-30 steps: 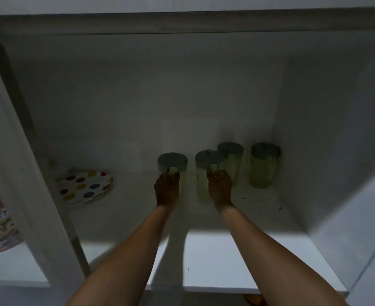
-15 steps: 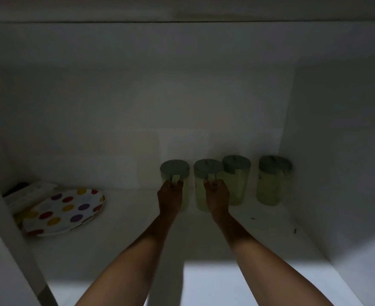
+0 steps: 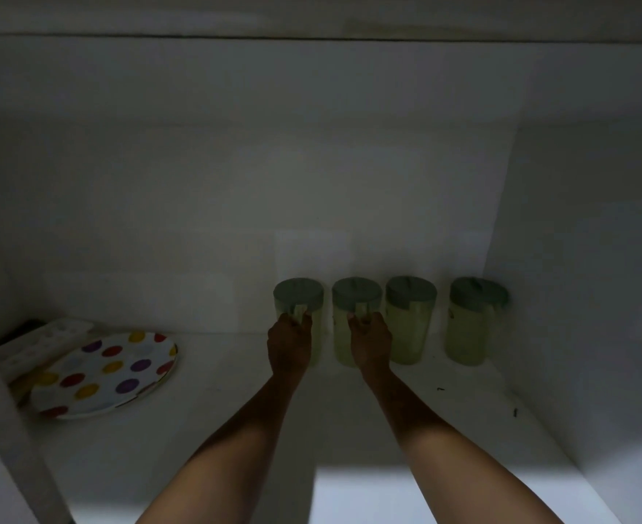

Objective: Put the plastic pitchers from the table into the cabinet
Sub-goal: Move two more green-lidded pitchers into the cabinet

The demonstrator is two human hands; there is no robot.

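Several pale green plastic pitchers with grey-green lids stand in a row at the back of the dim white cabinet shelf (image 3: pixel 236 429). My left hand (image 3: pixel 290 344) grips the handle of the leftmost pitcher (image 3: pixel 299 296). Beside it, my right hand (image 3: pixel 370 344) grips the handle of the second pitcher (image 3: pixel 356 298). Both stand upright on the shelf. To their right are a third pitcher (image 3: pixel 410 323) and, close to the right wall, another pitcher (image 3: pixel 470 327), both untouched.
A polka-dot plate (image 3: pixel 103 376) lies at the left of the shelf, over a white tray-like object (image 3: pixel 43 340). The cabinet's right wall (image 3: pixel 591 296) and left frame (image 3: pixel 5 429) bound the space. Small dark specks lie on the shelf at right.
The view has moved deeper into the cabinet. Both hands have pushed their pitchers further back, so the second pitcher now lines up with the others.
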